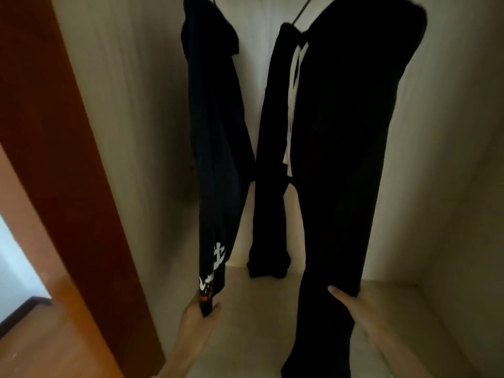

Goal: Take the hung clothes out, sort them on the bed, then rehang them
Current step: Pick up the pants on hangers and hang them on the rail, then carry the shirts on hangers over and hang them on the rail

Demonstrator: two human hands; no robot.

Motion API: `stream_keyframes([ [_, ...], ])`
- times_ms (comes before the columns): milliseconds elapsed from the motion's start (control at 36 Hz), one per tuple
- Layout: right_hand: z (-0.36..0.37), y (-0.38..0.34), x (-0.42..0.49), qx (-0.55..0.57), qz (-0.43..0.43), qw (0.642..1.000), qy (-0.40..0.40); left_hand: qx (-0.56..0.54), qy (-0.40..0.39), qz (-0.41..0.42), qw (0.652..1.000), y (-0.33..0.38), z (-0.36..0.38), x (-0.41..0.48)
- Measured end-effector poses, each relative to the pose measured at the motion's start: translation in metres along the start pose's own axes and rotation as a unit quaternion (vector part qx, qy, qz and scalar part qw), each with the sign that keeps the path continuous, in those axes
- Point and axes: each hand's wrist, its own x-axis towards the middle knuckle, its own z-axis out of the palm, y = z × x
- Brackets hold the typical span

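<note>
- Closest to me, left hand (197,315) pinches the bottom hem of the shirt (215,132), thumb on one side and fingers curled on the other, just below its white print.
- Right hand (351,301) grasps the long garment (354,132) low down, thumb across its front; my fingers are hidden behind the cloth.
- Both pieces hang inside the wardrobe, shirt at left, long garment at right, its lower end falling past my hand.
- Between them, further back, a middle garment (272,159) hangs with a white strip (293,77) along its right edge.
- Thin hanger wire (302,10) shows at the top.
- Pale wardrobe floor (259,323) lies beneath.
- Brown door (68,159) stands at left.
</note>
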Motion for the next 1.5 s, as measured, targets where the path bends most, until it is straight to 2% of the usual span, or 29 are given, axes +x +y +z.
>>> stream_keyframes([
  [56, 0.004, 0.036, 0.000, -0.001, 0.059, 0.998, 0.013, 0.042, -0.038, -0.020, 0.998, -0.029, 0.005, -0.007],
  [139, 0.011, 0.085, -0.002, -0.054, 0.101, 0.993, 0.030, 0.054, -0.099, -0.045, 0.993, -0.064, 0.011, -0.014],
  [361, 0.028, 0.173, -0.041, -0.105, 0.211, 0.971, 0.045, -0.003, -0.218, -0.185, 0.958, -0.131, -0.001, -0.028],
  [472, 0.046, 0.214, -0.071, -0.047, 0.245, 0.966, 0.075, 0.030, -0.266, -0.203, 0.942, -0.152, -0.016, -0.019],
  [500, 0.052, 0.223, -0.075, -0.005, 0.252, 0.967, 0.032, 0.045, -0.283, -0.199, 0.937, -0.156, -0.022, -0.015],
  [528, 0.061, 0.230, -0.080, 0.059, 0.215, 0.975, -0.015, 0.063, -0.296, -0.191, 0.934, -0.162, -0.028, -0.011],
  [556, 0.075, 0.228, -0.087, 0.099, 0.170, 0.980, -0.024, 0.075, -0.308, -0.182, 0.931, -0.166, -0.035, -0.005],
  [611, 0.095, 0.248, -0.101, 0.188, 0.228, 0.955, 0.024, 0.100, -0.337, -0.151, 0.924, -0.178, -0.049, 0.007],
  [639, 0.110, 0.251, -0.114, 0.221, 0.213, 0.950, 0.065, 0.113, -0.360, -0.130, 0.917, -0.183, -0.055, 0.012],
  [694, 0.147, 0.251, -0.142, 0.308, 0.184, 0.923, 0.140, 0.143, -0.444, -0.088, 0.880, -0.188, -0.071, 0.014],
  [722, 0.167, 0.254, -0.158, 0.321, 0.199, 0.912, 0.161, 0.159, -0.487, -0.069, 0.856, -0.190, -0.078, 0.015],
  [750, 0.188, 0.248, -0.178, 0.372, 0.220, 0.879, 0.200, 0.184, -0.522, -0.053, 0.831, -0.192, -0.084, 0.015],
  [833, 0.255, 0.215, -0.228, 0.269, 0.319, 0.843, 0.338, 0.222, -0.584, -0.024, 0.781, -0.198, -0.101, 0.012],
  [917, 0.315, 0.222, -0.268, 0.226, 0.354, 0.818, 0.393, 0.227, -0.611, -0.022, 0.758, -0.207, -0.116, 0.012],
  [1111, 0.433, 0.248, -0.353, 0.285, 0.432, 0.730, 0.447, 0.255, -0.675, -0.003, 0.692, -0.225, -0.148, -0.005],
  [1222, 0.500, 0.265, -0.389, 0.332, 0.455, 0.674, 0.478, 0.284, -0.713, 0.030, 0.641, -0.237, -0.158, -0.021],
  [1306, 0.555, 0.269, -0.418, 0.330, 0.473, 0.659, 0.484, 0.308, -0.731, 0.048, 0.607, -0.249, -0.167, -0.037],
  [1500, 0.668, 0.267, -0.468, 0.372, 0.523, 0.594, 0.485, 0.351, -0.763, 0.079, 0.536, -0.281, -0.190, -0.069],
])
